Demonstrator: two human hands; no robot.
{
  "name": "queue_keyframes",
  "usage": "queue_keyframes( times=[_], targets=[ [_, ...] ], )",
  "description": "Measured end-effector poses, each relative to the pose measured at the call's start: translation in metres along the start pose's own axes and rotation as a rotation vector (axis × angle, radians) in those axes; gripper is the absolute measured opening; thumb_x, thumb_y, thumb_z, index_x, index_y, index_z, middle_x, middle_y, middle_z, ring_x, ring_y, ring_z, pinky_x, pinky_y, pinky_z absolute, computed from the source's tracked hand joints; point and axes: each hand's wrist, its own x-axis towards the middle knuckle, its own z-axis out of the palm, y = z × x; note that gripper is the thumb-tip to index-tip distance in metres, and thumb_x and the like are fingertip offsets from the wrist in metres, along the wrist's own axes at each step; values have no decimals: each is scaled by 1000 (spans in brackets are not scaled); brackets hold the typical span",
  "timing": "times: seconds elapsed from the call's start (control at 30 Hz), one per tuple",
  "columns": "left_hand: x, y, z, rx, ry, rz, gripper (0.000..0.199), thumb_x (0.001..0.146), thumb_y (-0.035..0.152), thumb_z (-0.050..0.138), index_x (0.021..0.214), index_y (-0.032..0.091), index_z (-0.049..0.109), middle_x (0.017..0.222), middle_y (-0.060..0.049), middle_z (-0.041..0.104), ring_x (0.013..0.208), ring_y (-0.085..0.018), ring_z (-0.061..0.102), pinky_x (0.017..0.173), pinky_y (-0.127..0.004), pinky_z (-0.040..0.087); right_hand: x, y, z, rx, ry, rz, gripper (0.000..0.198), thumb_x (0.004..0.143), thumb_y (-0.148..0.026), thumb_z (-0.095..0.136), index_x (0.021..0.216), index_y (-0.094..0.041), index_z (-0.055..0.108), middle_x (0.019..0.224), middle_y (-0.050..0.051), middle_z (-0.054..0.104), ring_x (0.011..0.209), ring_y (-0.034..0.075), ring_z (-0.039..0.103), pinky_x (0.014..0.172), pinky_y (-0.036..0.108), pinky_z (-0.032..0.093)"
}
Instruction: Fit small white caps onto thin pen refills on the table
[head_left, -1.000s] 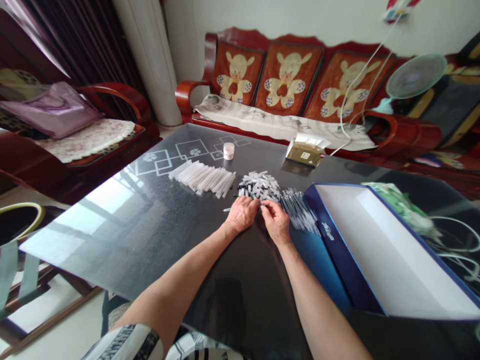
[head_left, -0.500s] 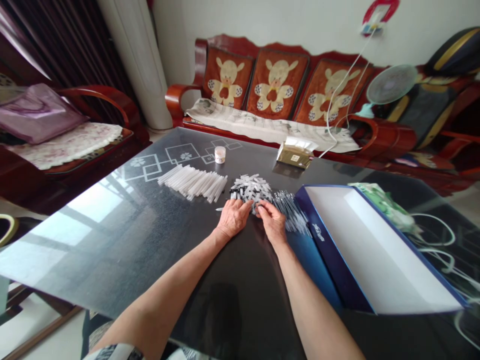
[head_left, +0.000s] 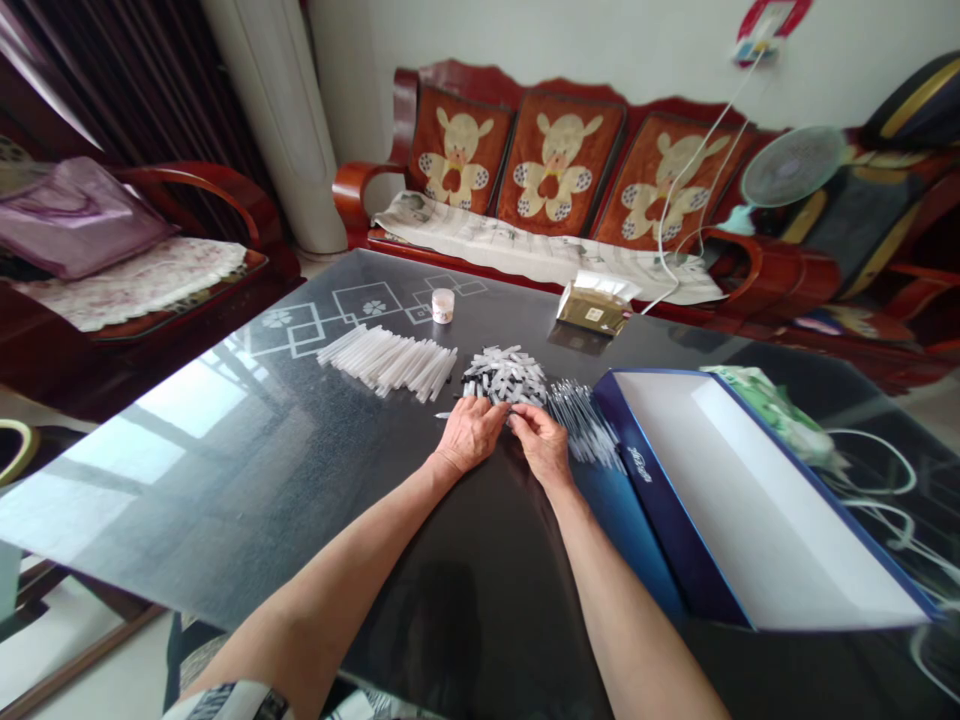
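My left hand (head_left: pixel 472 434) and my right hand (head_left: pixel 543 446) meet low over the table, at the near edge of a pile of pen caps (head_left: pixel 504 372), white with some black pieces. Thumbs and fingertips of both are pinched together around a small dark piece (head_left: pixel 511 411), too small to name. A slim pointed tip (head_left: pixel 443 415) shows just left of my left hand; whether it is held or lies on the table is unclear. Clear, thin pen refills (head_left: pixel 585 425) lie right of my right hand. Beyond my left hand is a row of whitish pen barrels (head_left: pixel 386 362).
A blue box with a white inside (head_left: pixel 750 500) stands on the dark glossy table (head_left: pixel 300 470) at right, beside a green-and-white bag (head_left: pixel 772 410) and white cables (head_left: pixel 881 490). Farther back are a small cup (head_left: pixel 443 307) and a tissue pack (head_left: pixel 594 303).
The fingertips of both hands have come closer together around the small piece; my right fingers have shifted slightly left. The view has tilted a little. The piles look the same.
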Motion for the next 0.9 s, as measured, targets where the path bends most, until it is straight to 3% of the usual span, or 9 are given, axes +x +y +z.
queue_keyframes(
  times=[0.37,0.9],
  targets=[
    [0,-1,-1,-5,-9,19,34,99,30,36,121,23,61,84,-6,58,81,-21,53,78,-34,42,0,-7,-2,87,-36,88,34,74,-43,71,97,-19,74,91,7,76,77,22,72,78,40,61],
    [0,0,0,-16,3,8,32,99,31,35,112,18,62,87,-7,61,83,-21,55,80,-35,43,0,-9,-1,26,-29,58,32,74,-46,69,91,-20,73,79,5,75,71,23,72,71,40,62]
  ],
)
